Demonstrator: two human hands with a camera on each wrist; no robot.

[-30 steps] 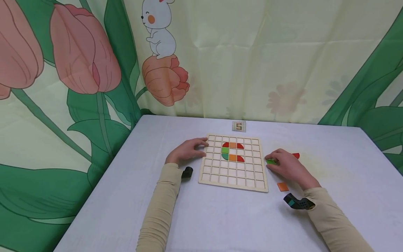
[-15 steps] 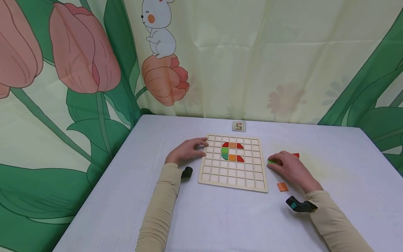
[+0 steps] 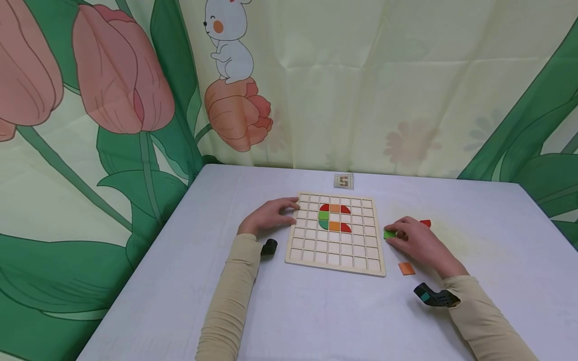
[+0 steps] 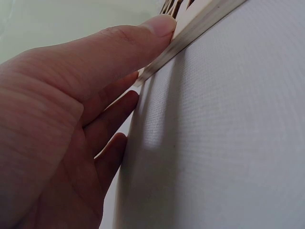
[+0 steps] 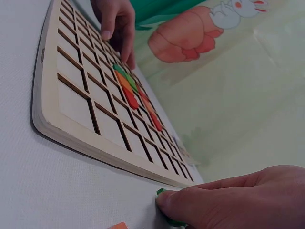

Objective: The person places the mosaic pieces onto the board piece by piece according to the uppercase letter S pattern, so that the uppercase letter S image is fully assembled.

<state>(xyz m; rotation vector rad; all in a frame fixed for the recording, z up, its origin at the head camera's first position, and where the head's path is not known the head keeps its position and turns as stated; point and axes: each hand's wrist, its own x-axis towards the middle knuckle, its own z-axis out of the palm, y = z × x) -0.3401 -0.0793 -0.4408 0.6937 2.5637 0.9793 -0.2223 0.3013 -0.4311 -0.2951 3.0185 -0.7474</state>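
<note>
A flat green tile (image 3: 389,234) right of the pale wooden grid board (image 3: 309,253) is pinched in the right grip (image 3: 413,240), best by its edges, while the left grip (image 3: 270,214), spread against the board's left edge, should steady it.

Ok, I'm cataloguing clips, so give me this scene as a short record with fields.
Left hand: touches the wooden grid board at its left edge
Right hand: pinches a green piece, right of the board
Set in grid: three red quarter-rounds, two orange squares, one light green square, one dark green quarter-round
Loose on tabletop: orange tile; red piece beside the right hand
Pattern card: beyond the board's far edge
</note>
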